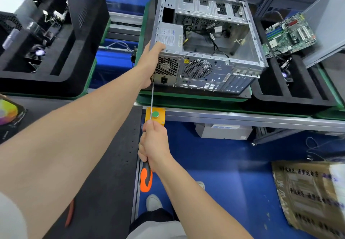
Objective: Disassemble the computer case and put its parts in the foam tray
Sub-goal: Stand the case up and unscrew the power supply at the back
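Orange-handled screwdriver (pixel 146 180) clamped in right hand (pixel 154 145) fingers | left hand (pixel 151 61) grips computer case (pixel 205 67)

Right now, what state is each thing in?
computer case: side open, left hand gripping its corner.
power supply: mounted inside.
screwdriver: held by right hand, tip at the case's rear corner.
motherboard: out, tilted in foam tray.

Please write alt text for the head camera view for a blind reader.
A person's right hand holds a long orange-handled screwdriver to the rear corner of an open computer case, while the left hand grips that corner. A motherboard sits in a black foam tray beside it.
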Demonstrator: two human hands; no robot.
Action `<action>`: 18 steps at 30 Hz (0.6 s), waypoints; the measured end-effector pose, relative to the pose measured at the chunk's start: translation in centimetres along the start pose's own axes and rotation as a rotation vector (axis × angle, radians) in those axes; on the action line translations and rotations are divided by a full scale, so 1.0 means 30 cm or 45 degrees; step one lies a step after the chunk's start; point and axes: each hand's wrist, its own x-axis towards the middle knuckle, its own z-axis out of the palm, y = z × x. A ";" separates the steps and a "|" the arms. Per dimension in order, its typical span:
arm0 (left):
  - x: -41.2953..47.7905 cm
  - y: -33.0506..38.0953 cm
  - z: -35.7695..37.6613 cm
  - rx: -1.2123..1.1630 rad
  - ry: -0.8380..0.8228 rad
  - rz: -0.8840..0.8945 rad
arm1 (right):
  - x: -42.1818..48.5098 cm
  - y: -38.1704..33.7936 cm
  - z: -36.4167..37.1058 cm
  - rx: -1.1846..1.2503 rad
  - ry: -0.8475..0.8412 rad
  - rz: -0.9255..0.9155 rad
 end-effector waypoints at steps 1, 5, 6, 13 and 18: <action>-0.001 0.002 0.001 0.000 0.001 -0.001 | 0.001 0.002 0.007 -0.080 0.048 -0.038; -0.009 0.004 0.003 -0.006 0.002 0.003 | 0.037 0.018 -0.015 -0.709 0.249 -0.245; -0.012 0.006 0.005 -0.009 0.002 0.006 | 0.049 0.025 -0.034 -0.908 0.269 -0.284; -0.016 0.006 0.018 -0.056 0.037 -0.018 | 0.063 0.031 -0.155 -1.131 0.359 -0.377; -0.040 -0.016 0.045 -0.079 0.080 -0.139 | 0.021 0.016 -0.207 -0.011 -0.247 -0.004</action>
